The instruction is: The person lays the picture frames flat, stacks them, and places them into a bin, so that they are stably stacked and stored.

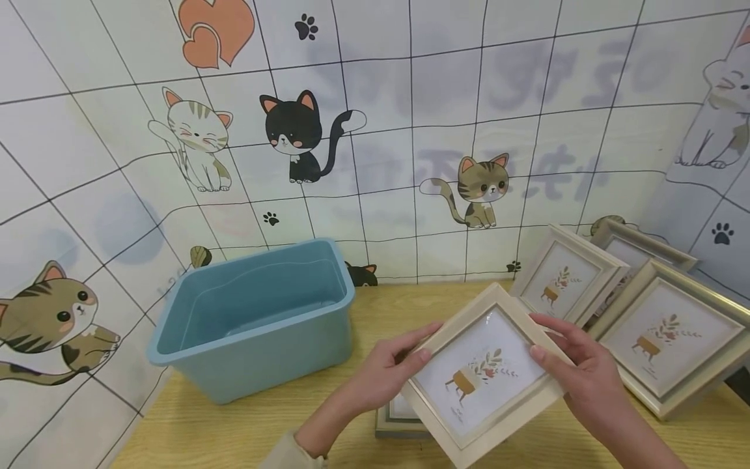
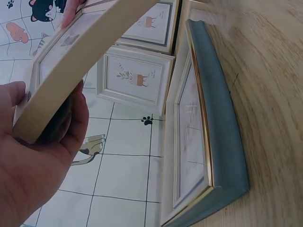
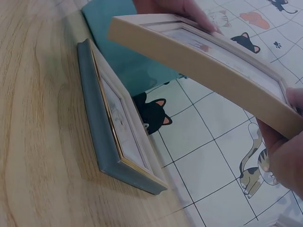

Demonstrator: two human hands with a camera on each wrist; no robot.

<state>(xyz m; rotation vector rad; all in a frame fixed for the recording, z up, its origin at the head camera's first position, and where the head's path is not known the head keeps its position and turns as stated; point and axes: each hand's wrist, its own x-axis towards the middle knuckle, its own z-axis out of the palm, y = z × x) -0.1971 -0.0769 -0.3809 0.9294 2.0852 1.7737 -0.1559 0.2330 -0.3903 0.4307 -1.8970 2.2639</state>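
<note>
A cream picture frame with a potted-plant print is held up, tilted, above the table. My left hand grips its left edge, thumb on the front and fingers behind. On the opposite edge my right hand grips it the same way. Below lies another picture frame, mostly hidden by the held one. The left wrist view shows this lower frame flat on the wood, with a blue-grey side and a gold line. In the right wrist view the held frame passes over it.
A blue plastic bin stands at the left of the wooden table. Several framed prints lean together at the right, including a gold-edged frame and a cream one. A cat-patterned sheet hangs behind.
</note>
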